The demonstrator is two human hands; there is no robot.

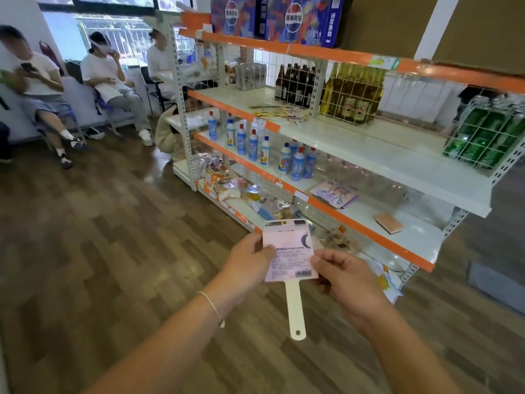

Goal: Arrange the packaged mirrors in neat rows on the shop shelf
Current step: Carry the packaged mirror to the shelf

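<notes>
- Both hands hold one packaged mirror (pixel 289 251) in mid-air, in front of the shop shelf (pixel 369 223), off every board. Card back faces the camera, white handle hangs down.
- Left hand (pixel 250 260): fingers curled round the card's left edge, thumb on the printed face.
- Right hand (pixel 345 275): thumb and fingers pinch the card's right edge.
- Likely still being inspected or turned, not yet placed. No mirror rows visible on any board.
- Risks:
  - The grip is on the card edges only. The card could flex and let the mirror twist or slip out.
  - The hanging handle could catch an orange front edge on the way in.
  - The third board carries blue cleaner bottles (pixel 295 163) at its left end, a purple booklet (pixel 335 193) mid-front and a sponge block (pixel 389 223) near the right. A careless reach could knock the bottles over.
- Hard to tell:
  - The target board is unclear. Flat packets (pixel 278 110) on the second board are too blurred to identify.
  - The mirror face is hidden behind the card.
  - Bottom board contents are blocked by the hands and mirror.
  - The shelf's right end is cut off by the frame.
</notes>
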